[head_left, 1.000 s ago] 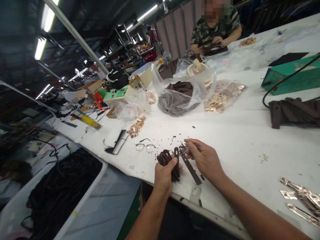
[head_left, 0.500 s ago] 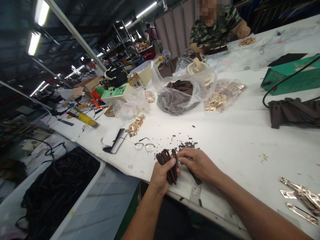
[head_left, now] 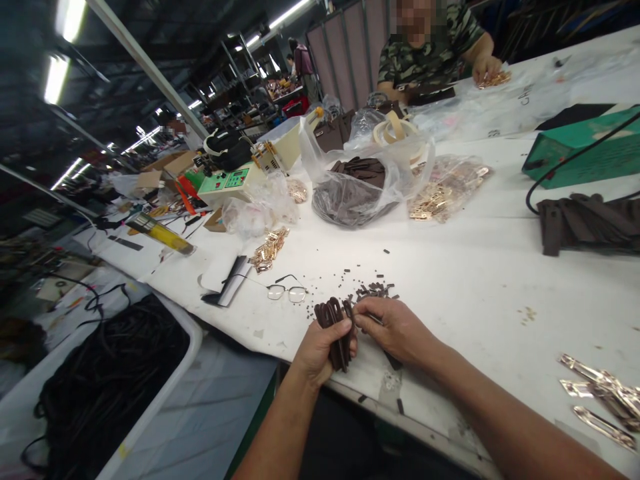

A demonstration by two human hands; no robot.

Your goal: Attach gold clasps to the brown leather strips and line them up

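A bundle of dark brown looped straps is in my left hand, the thumb pressed across its front and the fingers wrapped behind. My right hand is closed in a pinch at the bundle's right side, touching or nearly touching the end loop. Whatever lies between those fingertips is too small to make out. Behind the right hand lies a heap of short dark pieces, with more scattered around it. Under the right palm, a dark flat strip is partly hidden.
Eyeglasses and gold metal parts lie left of the hands. Further back are a plastic bag of brown strips and a green box. More gold parts lie at right. A co-worker sits opposite. A bin of black straps stands lower left.
Both hands stay at the bundle with almost the same grip. The view has shifted slightly. Across the table, the co-worker's hand has moved down onto the small gold parts.
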